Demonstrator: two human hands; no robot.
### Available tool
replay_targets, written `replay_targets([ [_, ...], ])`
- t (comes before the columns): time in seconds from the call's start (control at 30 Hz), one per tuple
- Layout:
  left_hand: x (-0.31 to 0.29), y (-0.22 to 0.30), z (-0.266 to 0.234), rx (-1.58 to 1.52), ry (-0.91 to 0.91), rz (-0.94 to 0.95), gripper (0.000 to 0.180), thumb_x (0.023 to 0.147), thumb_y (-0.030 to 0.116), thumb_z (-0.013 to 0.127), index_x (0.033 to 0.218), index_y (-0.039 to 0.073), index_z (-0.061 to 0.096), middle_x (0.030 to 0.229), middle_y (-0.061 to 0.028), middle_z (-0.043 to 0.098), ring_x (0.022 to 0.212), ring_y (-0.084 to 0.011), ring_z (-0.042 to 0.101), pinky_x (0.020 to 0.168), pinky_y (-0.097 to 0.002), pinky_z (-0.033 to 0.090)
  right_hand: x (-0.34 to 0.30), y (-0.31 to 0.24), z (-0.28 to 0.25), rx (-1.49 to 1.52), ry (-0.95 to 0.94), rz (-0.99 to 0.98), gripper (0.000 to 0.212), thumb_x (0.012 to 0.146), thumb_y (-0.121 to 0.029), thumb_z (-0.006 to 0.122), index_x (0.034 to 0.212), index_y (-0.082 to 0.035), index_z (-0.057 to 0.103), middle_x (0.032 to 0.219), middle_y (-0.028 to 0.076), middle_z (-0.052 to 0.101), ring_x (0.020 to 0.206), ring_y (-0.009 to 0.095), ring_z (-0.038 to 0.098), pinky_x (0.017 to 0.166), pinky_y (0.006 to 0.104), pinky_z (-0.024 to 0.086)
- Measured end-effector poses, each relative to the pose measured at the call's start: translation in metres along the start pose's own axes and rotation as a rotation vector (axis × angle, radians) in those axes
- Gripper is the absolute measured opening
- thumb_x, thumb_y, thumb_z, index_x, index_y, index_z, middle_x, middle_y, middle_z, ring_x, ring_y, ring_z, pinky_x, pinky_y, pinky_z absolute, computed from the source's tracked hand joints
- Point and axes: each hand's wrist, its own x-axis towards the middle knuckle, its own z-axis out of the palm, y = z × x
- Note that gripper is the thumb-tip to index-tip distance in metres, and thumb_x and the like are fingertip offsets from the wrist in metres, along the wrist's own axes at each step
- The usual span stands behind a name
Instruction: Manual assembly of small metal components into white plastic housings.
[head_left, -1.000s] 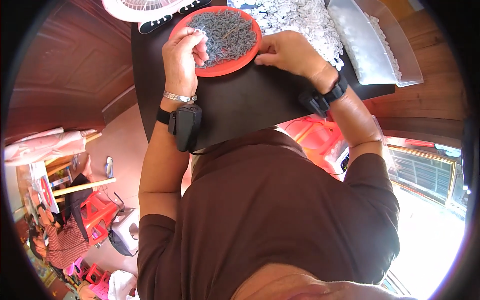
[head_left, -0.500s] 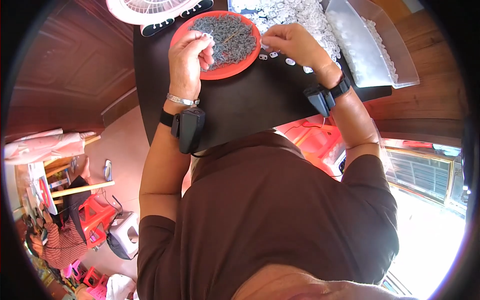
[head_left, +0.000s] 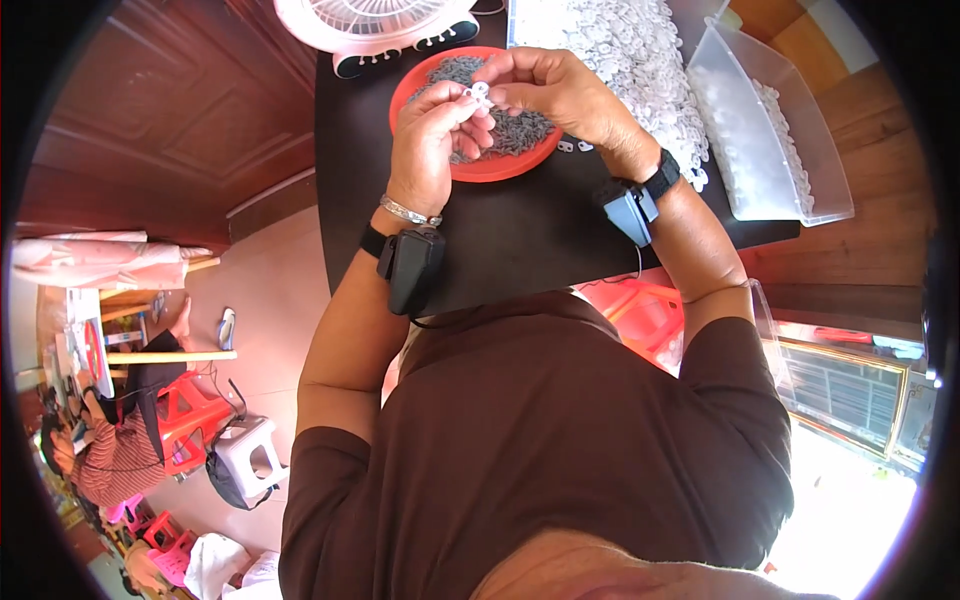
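Note:
Over a round red tray [head_left: 487, 172] of small grey pieces, my two hands meet at their fingertips. My left hand [head_left: 432, 140] is closed, its thumb and fingers pinching a small white plastic piece [head_left: 480, 92] with holes in it. From the right, my right hand [head_left: 570, 95] reaches in with thumb and forefinger closed at that same white piece. The fingers hide part of it, and whether a second piece is there I cannot tell. Many similar white plastic pieces [head_left: 640, 70] lie heaped just beyond my right hand.
A clear plastic bin [head_left: 745, 160] holding white pieces stands at the right of the black table [head_left: 500, 240]. At the back left is a white fan [head_left: 375, 20]. Red and white stools [head_left: 250, 455] and a seated person [head_left: 125, 455] are at the far left.
My right hand has moved left from beside the white heap to my left hand's fingertips. The hands were apart before. The whole view has shifted slightly.

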Motion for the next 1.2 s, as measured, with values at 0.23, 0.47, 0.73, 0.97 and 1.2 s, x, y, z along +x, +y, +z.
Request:
replay_targets([
  [0.23, 0.003, -0.004, -0.004, -0.063, -0.014, 0.021, 0.019, 0.09, 0.017, 0.048, 0.084, 0.001, 0.057, 0.077, -0.0091, 0.062, 0.063, -0.0142, 0.058, 0.056, -0.0228, 0.043, -0.003, 0.0, 0.008, -0.018, 0.083, -0.044, 0.023, 0.083, -0.005, 0.064, 0.105, 0.0, 0.063, 0.094, 0.005, 0.066, 0.09, 0.009, 0.06, 0.084, 0.0238, 0.048],
  [0.47, -0.001, -0.001, 0.0, -0.037, 0.047, 0.028, 0.017, 0.088, 0.016, 0.05, 0.084, 0.001, 0.057, 0.072, -0.0071, 0.059, 0.06, -0.0135, 0.056, 0.053, -0.0225, 0.041, -0.001, 0.014, 0.003, 0.325, 0.1, 0.121, 0.022, 0.087, -0.011, 0.061, 0.107, -0.002, 0.061, 0.087, 0.002, 0.064, 0.075, 0.007, 0.058, 0.075, 0.0205, 0.048],
  [0.73, -0.005, -0.001, 0.007, 0.143, 0.106, 0.046, 0.015, 0.086, 0.016, 0.052, 0.078, 0.003, 0.057, 0.066, -0.0018, 0.055, 0.054, -0.0097, 0.051, 0.049, -0.0209, 0.037, -0.004, 0.014, 0.002, 0.44, 0.075, 0.146, 0.024, 0.087, -0.01, 0.061, 0.109, -0.001, 0.06, 0.087, 0.003, 0.065, 0.075, 0.007, 0.058, 0.074, 0.0198, 0.049],
  [0.97, -0.007, 0.0, 0.007, 0.191, 0.116, 0.039, 0.016, 0.085, 0.016, 0.053, 0.077, 0.003, 0.058, 0.065, -0.0007, 0.054, 0.053, -0.0078, 0.05, 0.048, -0.0198, 0.036, -0.006, 0.008, 0.006, 0.184, 0.097, 0.019, 0.02, 0.086, -0.01, 0.064, 0.104, -0.003, 0.064, 0.087, 0.001, 0.064, 0.074, 0.006, 0.056, 0.071, 0.0196, 0.047],
  [1.2, -0.008, -0.001, 0.009, 0.188, 0.117, 0.065, 0.018, 0.085, 0.016, 0.053, 0.076, 0.002, 0.058, 0.064, -0.0003, 0.054, 0.053, -0.0071, 0.049, 0.048, -0.0198, 0.035, -0.01, 0.002, 0.009, 0.054, 0.167, -0.063, 0.019, 0.085, -0.008, 0.063, 0.103, -0.002, 0.065, 0.087, 0.001, 0.064, 0.075, 0.006, 0.055, 0.071, 0.0208, 0.045],
])
